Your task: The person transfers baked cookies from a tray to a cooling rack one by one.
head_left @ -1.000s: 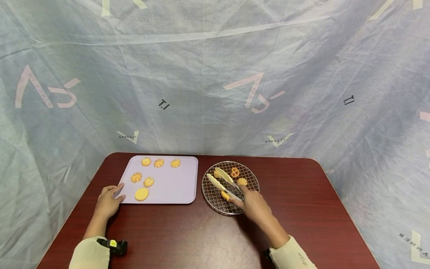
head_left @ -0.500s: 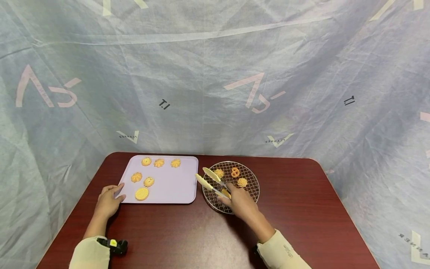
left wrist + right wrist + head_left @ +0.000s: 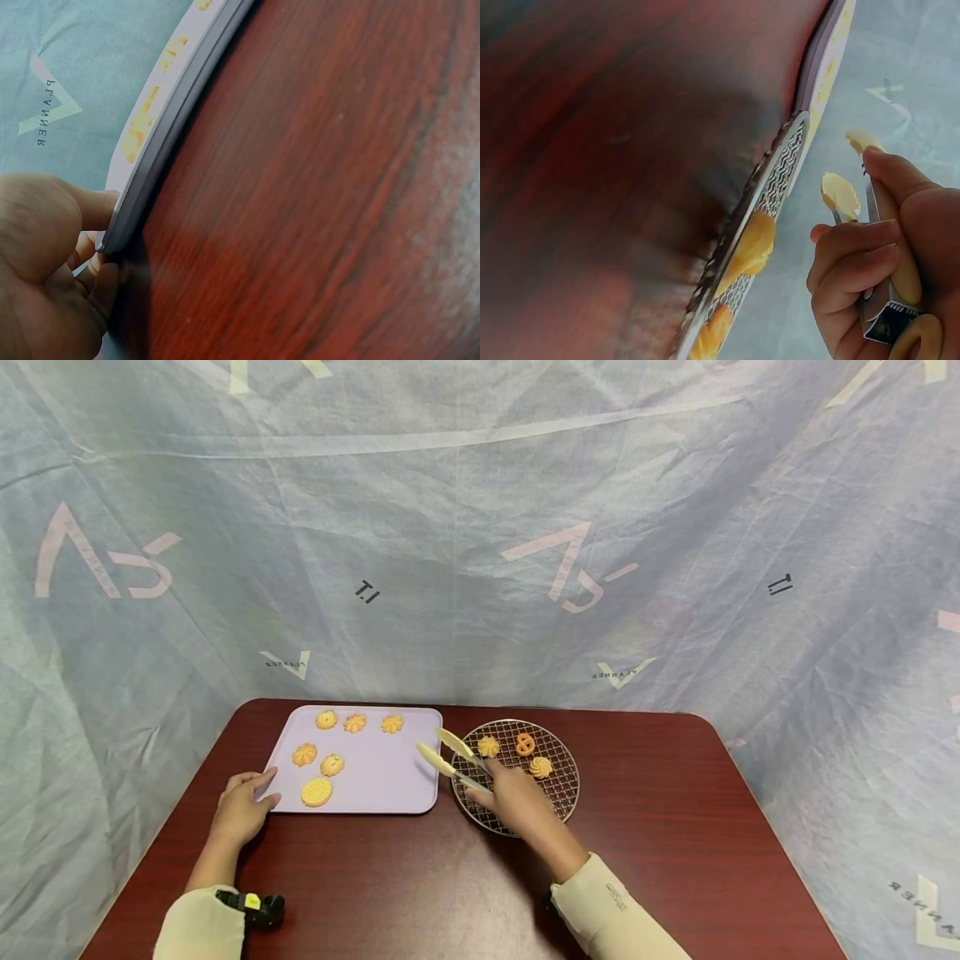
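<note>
At the near left corner of the lilac tray (image 3: 382, 777), my left hand (image 3: 242, 810) pinches the rim; in the left wrist view the thumb lies against the tray's edge. My right hand (image 3: 516, 797) grips a pair of food tongs (image 3: 459, 765) with cream tips. The tips are spread, hold nothing, and hang over the tray's right edge. That hand is above a round wire rack (image 3: 568, 802). On the rack lie a star-shaped cookie (image 3: 488, 746), a pretzel cookie (image 3: 525, 744) and a swirled cookie (image 3: 540, 767). The hand hides part of the rack.
The tray bears several cookies, among them a round flat cookie (image 3: 316, 792) near the left hand and a flower-shaped cookie (image 3: 392, 723) at the back. Tray and rack stand side by side on a dark red table (image 3: 390, 885). A grey curtain (image 3: 450, 568) hangs behind.
My right hand has moved left with the tongs, from over the rack until the tips reach over the tray's right edge. The left hand stays at the tray corner.
</note>
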The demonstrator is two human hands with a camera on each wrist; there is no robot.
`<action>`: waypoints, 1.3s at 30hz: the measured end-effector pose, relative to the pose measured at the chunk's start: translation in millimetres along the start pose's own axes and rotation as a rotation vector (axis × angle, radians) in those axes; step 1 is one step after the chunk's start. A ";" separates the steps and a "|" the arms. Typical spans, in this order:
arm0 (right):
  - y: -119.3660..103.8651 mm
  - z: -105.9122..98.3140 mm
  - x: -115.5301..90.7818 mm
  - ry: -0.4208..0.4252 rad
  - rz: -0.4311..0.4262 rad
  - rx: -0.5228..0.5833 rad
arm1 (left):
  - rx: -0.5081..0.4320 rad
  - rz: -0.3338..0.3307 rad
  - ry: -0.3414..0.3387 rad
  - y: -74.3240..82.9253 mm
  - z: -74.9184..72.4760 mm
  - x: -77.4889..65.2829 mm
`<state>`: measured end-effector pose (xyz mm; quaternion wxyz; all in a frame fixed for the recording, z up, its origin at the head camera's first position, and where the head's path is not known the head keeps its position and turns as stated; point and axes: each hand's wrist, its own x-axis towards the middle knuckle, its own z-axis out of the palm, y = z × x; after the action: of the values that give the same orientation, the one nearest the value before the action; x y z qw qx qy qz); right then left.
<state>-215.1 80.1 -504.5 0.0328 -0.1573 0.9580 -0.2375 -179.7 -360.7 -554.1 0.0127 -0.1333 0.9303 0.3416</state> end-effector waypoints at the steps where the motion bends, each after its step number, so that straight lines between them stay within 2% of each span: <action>1: -1.4 0.6 2.1 -0.001 -0.001 -0.004 | 0.000 0.000 0.001 0.1 0.0 0.1; 9: -9.9 7.2 16.7 -0.009 -0.037 -0.049 | 0.008 0.004 0.005 -0.4 0.7 0.8; 17: -18.6 12.1 28.4 -0.024 -0.033 -0.045 | 0.009 0.013 0.004 -1.4 0.7 1.1; 24: -26.3 16.9 40.9 -0.050 0.007 -0.062 | 0.009 0.026 0.008 -2.0 0.2 0.3; 30: -32.4 22.8 53.3 -0.058 0.019 -0.088 | 0.006 0.014 0.007 -2.0 0.7 0.3; 39: -40.5 28.7 63.2 -0.094 0.081 -0.091 | 0.006 0.010 0.032 -1.5 2.4 -0.4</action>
<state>-259.5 13.4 -510.3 0.0800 -0.1309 0.9708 -0.1843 -179.1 -360.2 -556.8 -0.0035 -0.1341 0.9320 0.3368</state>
